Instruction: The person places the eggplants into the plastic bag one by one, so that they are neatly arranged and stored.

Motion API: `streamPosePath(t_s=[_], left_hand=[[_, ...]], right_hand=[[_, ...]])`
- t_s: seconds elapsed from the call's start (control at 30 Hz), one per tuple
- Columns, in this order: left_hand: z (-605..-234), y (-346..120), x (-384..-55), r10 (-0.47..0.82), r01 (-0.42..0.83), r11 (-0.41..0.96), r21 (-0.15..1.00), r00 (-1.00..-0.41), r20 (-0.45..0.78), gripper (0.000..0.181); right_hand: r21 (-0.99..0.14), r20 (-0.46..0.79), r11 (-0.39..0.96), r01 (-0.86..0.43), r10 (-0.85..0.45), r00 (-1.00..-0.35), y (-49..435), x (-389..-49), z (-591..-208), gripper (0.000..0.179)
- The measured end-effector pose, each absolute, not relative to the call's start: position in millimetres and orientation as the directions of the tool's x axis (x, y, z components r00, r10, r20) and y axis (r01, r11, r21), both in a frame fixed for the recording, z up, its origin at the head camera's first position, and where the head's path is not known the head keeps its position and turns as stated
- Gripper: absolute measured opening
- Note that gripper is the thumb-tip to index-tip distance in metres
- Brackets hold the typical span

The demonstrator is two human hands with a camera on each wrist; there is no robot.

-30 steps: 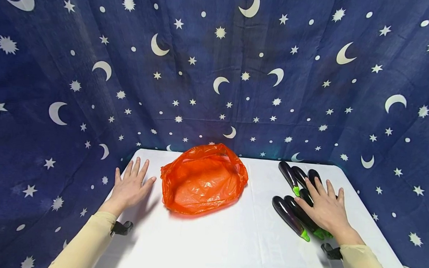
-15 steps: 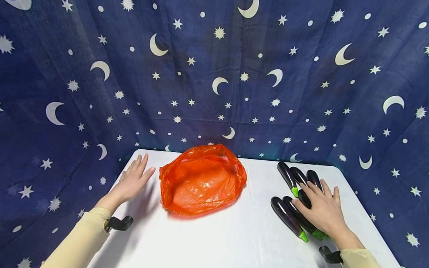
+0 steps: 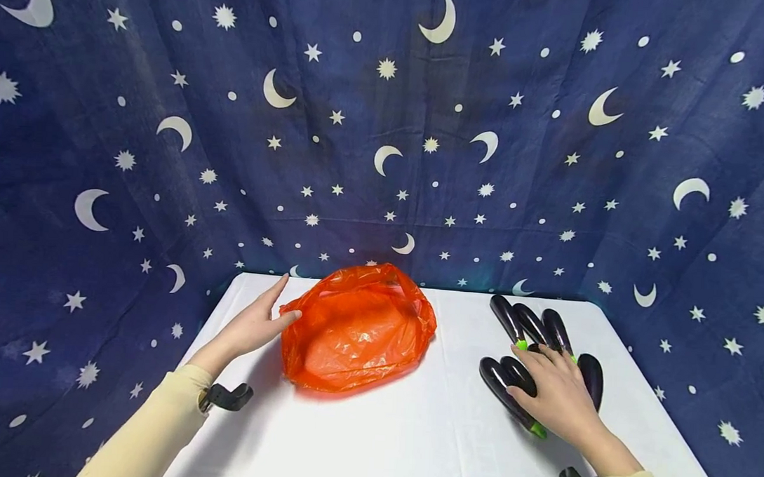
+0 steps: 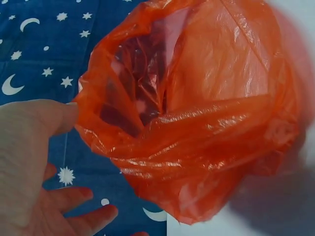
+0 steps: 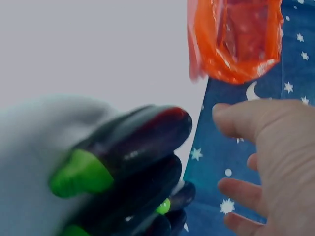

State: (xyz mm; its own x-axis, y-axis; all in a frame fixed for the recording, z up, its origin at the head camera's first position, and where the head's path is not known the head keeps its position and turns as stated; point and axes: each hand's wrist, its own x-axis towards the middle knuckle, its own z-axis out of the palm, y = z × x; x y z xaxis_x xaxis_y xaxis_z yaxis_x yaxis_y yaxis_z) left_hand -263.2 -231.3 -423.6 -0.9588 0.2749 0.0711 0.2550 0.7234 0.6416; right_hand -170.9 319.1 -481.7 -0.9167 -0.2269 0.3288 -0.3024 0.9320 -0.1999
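Note:
An orange plastic bag (image 3: 359,336) stands on the white table with its mouth spread wide. My left hand (image 3: 249,332) is at the bag's left side, thumb tip right at the rim in the left wrist view and the other fingers apart from the thumb. On the right lie several dark purple eggplants (image 3: 509,396) with green stem ends. Above them hovers my right hand (image 3: 559,399), fingers loosely bent and holding nothing, hiding part of the group. In the right wrist view, a glossy eggplant (image 5: 142,135) lies to the left of my thumb.
The white table (image 3: 374,449) reaches back to a dark blue curtain (image 3: 361,125) printed with moons and stars, which also encloses both sides. Black straps with camera mounts (image 3: 227,397) sit on the wrists.
My left hand has moved right to the bag's rim, its palm turning inward. My right hand has shifted slightly left over the eggplants, its fingers more bent. Bag and eggplants stay in place.

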Motion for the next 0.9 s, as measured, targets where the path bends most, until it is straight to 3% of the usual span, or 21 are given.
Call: streamPosePath(t_s=[0.4, 0.9], left_hand=[[-410.3, -215.3, -276.9, 0.3, 0.247, 0.756, 0.606, -0.954, 0.014, 0.085], [-404.2, -204.5, -292.6, 0.385, 0.345, 0.829, 0.44, -0.923, -0.001, 0.071]], right_hand=[[-0.199, 0.216, 0.952, -0.23, -0.186, -0.958, 300.8, -158.3, -496.9, 0.074], [-0.155, 0.138, 0.962, -0.224, -0.203, -0.969, 303.9, -149.9, -503.2, 0.078]])
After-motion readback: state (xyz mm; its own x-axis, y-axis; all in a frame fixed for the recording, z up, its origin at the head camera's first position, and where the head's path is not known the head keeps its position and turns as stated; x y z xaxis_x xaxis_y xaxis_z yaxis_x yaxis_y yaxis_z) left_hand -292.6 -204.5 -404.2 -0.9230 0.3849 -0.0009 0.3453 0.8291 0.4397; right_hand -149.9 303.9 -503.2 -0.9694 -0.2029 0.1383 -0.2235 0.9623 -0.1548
